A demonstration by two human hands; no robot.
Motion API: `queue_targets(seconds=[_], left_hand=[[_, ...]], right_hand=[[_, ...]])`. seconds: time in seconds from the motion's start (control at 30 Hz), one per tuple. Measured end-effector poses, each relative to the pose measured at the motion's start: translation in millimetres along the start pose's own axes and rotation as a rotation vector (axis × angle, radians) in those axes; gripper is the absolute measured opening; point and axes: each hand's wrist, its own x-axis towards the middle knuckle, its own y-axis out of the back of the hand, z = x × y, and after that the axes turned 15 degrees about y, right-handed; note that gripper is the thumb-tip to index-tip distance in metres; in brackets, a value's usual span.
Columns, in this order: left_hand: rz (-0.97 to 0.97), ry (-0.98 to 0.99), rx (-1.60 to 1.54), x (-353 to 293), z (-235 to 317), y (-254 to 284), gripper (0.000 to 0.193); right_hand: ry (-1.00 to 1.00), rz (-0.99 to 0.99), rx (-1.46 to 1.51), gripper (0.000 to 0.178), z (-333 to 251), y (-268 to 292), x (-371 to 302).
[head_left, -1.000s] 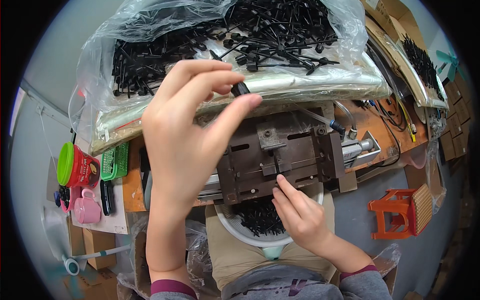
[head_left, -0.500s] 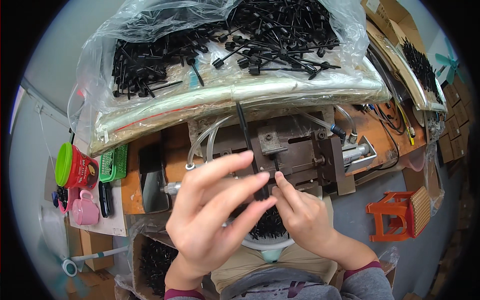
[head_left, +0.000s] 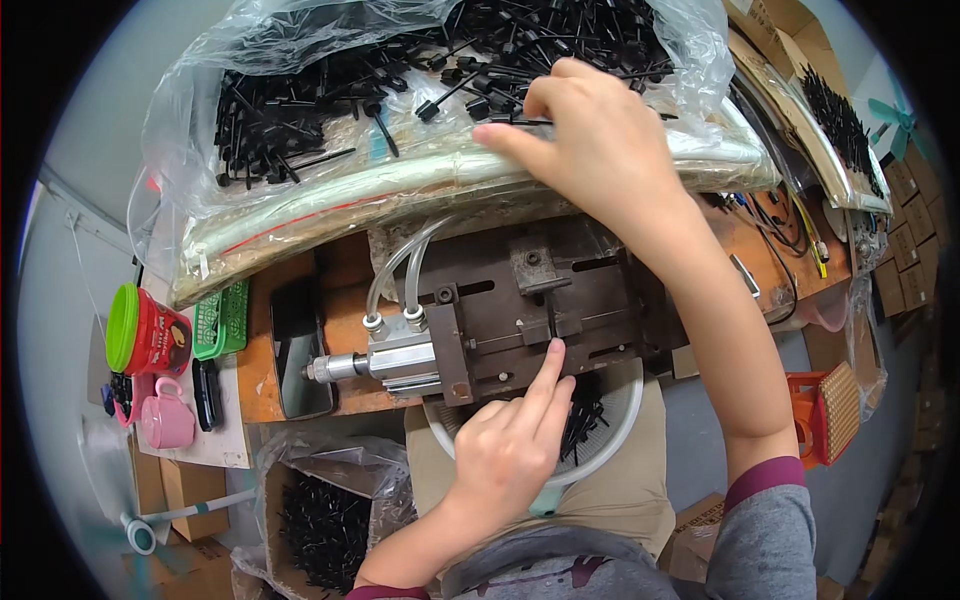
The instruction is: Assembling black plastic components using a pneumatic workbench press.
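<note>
Right at the left hand's point(head_left: 507, 448) index fingertip sits a slim black plastic-looking rod point(head_left: 552, 318), long axis running straight away across the brown metal fixture point(head_left: 485, 258); whether those fingers pinch, I can't tell! Beyond the pale plastic-wrapped ridge point(head_left: 400, 195), the right hand point(head_left: 608, 140), thumb and fingers apart, hangs over tangled black knob-headed rods point(head_left: 260, 125).

Black rod point(head_left: 551, 314) in metal fixture point(head_left: 500, 312)
</note>
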Motion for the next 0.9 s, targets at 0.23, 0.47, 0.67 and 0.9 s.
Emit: queue_targets(seconds=[0.23, 0.47, 0.67, 0.9], left_hand=[[-0.014, 0.026, 0.048, 12, 5, 0, 0.026], [-0.127, 0.063, -0.087, 16, -2, 14, 0.024], [0.156, 0.047, -0.259, 79, -13, 74, 0.013], [0.367, 0.037, 0.107, 198, -79, 63, 0.024]], right_hand=[[-0.106, -0.079, 0.136, 0.041, -9, 7, -1], [0.098, 0.036, 0.492, 0.031, -51, 66, -67], [0.024, -0.165, 0.503, 0.029, -74, 79, -137], [0.121, -0.298, 0.332, 0.015, -92, 58, -148]])
